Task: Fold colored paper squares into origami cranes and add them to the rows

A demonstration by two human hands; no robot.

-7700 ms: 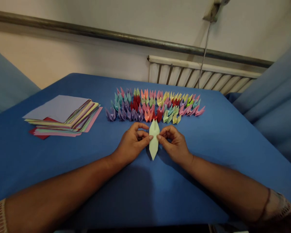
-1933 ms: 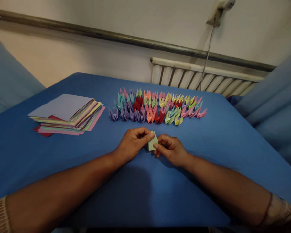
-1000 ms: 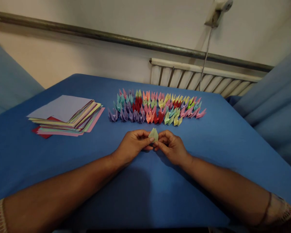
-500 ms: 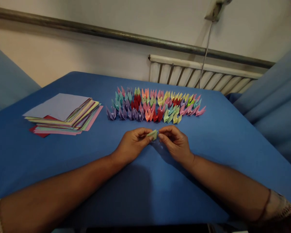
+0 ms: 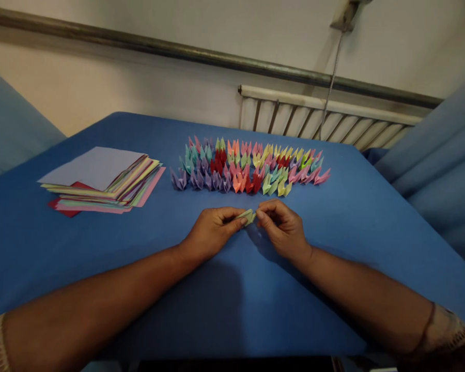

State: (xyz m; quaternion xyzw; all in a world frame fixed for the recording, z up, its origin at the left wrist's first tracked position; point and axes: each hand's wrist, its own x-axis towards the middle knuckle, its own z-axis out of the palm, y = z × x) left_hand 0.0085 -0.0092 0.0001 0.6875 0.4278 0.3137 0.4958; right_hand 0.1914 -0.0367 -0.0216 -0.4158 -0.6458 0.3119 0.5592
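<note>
A small piece of folded pale green paper [image 5: 248, 216] is pinched between the thumb and fingers of my left hand [image 5: 212, 232]. My right hand [image 5: 282, 227] is closed in a pinch at the paper's right tip. Part of the paper is covered by the left fingers. Just beyond both hands, rows of folded paper cranes [image 5: 238, 175] in purple, red, pink, green, yellow and teal stand on the blue table [image 5: 201, 325].
A stack of coloured paper sheets [image 5: 96, 168] lies at the left, a pale sheet on top. Behind the table are a radiator [image 5: 287, 111], a wall pipe [image 5: 178, 50] and a hanging cord [image 5: 332, 77]. Blue curtains [image 5: 442, 134] flank both sides.
My right fingers have closed on the paper's right tip, and more of the folded green paper shows between the hands. The left hand keeps its hold, with the whole view shifted slightly.
</note>
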